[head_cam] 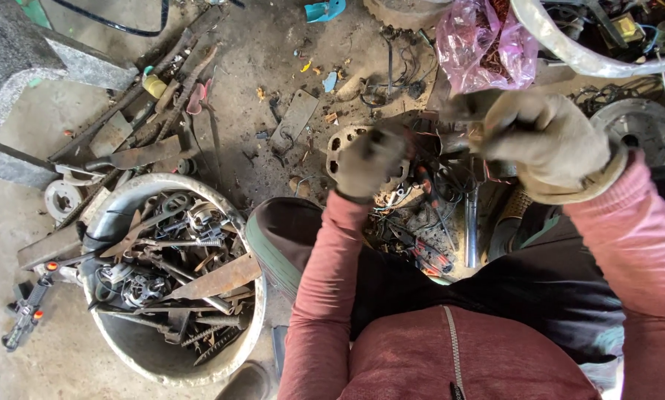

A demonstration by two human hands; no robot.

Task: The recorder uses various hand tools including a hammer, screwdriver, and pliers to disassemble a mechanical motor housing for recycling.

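Small rusty metal part with trailing wires (462,137), held between both gloved hands above the person's lap, at upper centre of the view. The right hand (547,141), in a soiled grey-beige work glove, is closed around the right end of the part; the left hand (369,159), in a like glove, is clenched on its left end (what the fingers pinch is blurred). Both arms wear dusty-pink sleeves (325,296). Directly beneath the hands lies a round perforated metal plate (341,141) amid tangled dark wires and red-handled tools (429,255) on the dirty concrete floor (21,222). Just above the right hand, a translucent pink plastic bag of reddish copper wire (484,44). To the right, a round grey metal motor housing (643,126). Well apart, at lower left, a battered round metal tub (143,355) filled with rusty blades, springs and screws; flat rusty steel bars (136,111) lie on the floor above it.
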